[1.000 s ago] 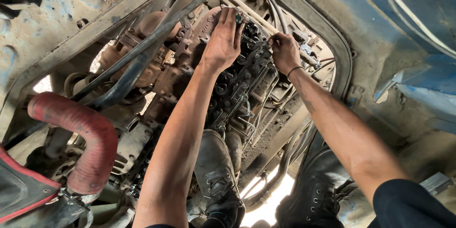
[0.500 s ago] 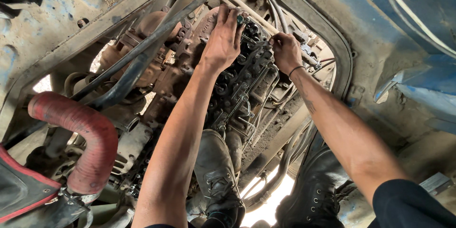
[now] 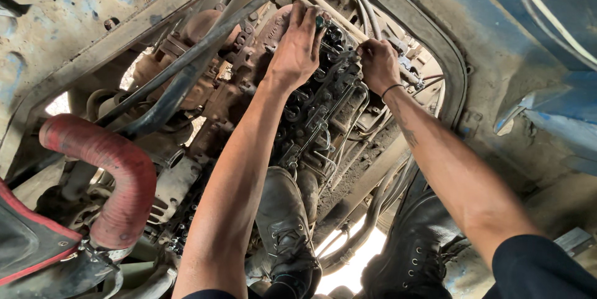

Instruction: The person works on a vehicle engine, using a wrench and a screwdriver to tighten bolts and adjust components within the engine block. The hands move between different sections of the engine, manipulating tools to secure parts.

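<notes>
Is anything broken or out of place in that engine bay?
Nothing is clearly broken. The blue bodywork has paint worn off in patches, and the engine under the left hand and right hand is grimy.

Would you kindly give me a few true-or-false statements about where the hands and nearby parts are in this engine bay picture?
1. The left hand rests on top of the engine. True.
2. The right hand grips the red hose. False: it works at the engine's far side, well away from the hose, which lies at the lower left.
3. A thin dark band circles the right wrist. True.
4. Both feet are bare. False: the person wears black lace-up boots, standing down among the engine parts.
5. The body panels around the opening are painted green. False: they show worn blue paint.
</notes>
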